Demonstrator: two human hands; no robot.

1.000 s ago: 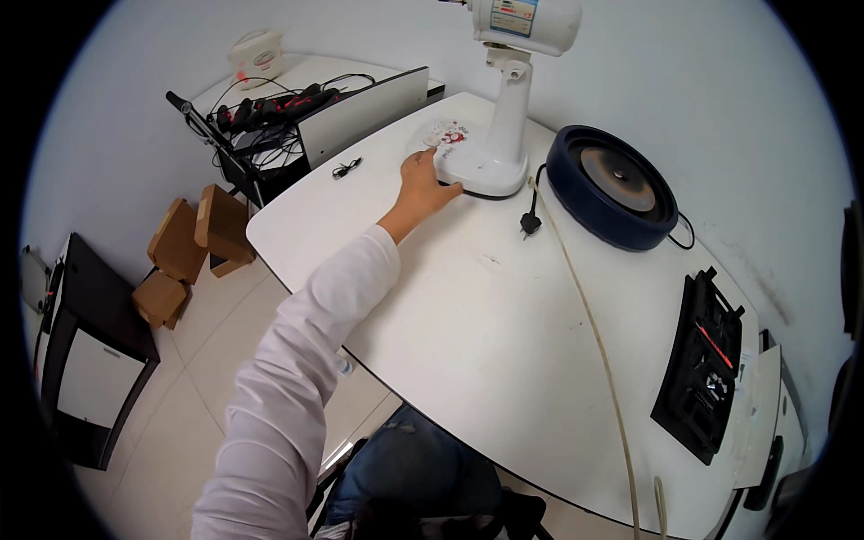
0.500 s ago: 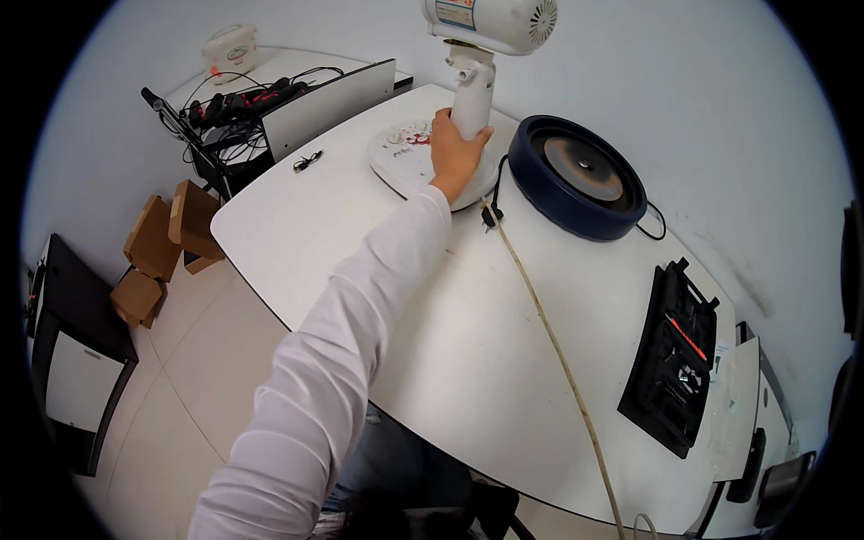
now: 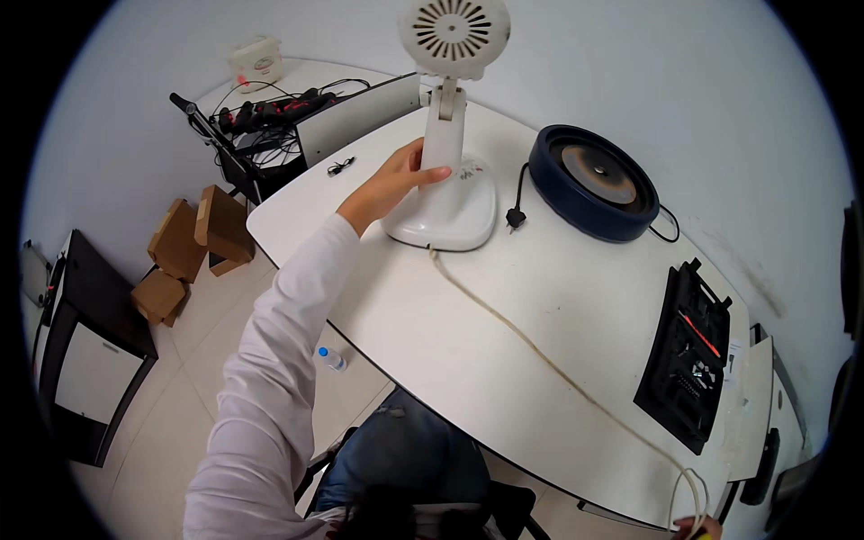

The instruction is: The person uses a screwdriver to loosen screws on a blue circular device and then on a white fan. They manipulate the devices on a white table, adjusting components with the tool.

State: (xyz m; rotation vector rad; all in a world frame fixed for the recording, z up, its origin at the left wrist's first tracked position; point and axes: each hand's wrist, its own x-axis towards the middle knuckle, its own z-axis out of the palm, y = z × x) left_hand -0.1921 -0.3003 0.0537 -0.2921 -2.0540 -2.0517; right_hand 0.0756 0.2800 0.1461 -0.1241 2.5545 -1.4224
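Note:
My left hand (image 3: 400, 184) is wrapped round the neck of a white table fan (image 3: 443, 135), thumb across the front of the column. The fan stands upright on its rounded base (image 3: 454, 220), and the slotted back of its motor housing faces me. No blades or guard show on it. From the base a yellowed power cord (image 3: 540, 353) runs across the table to the lower right. There my right hand (image 3: 697, 527) shows only in part at the picture's edge, its fingers closed round the looped cord. A small yellow thing beside it is too cut off to name.
On the white table (image 3: 504, 423) lie a round dark-blue appliance (image 3: 594, 184) with a black plug (image 3: 515, 218), an open black tool case (image 3: 688, 360) and a small black cable (image 3: 341, 166). Cardboard boxes (image 3: 225, 225) and a bottle (image 3: 332, 359) stand on the floor.
The fan has turned so its housing's slotted back faces me, and its base sits nearer. The cord has shifted with it. My right hand has come into view at lower right.

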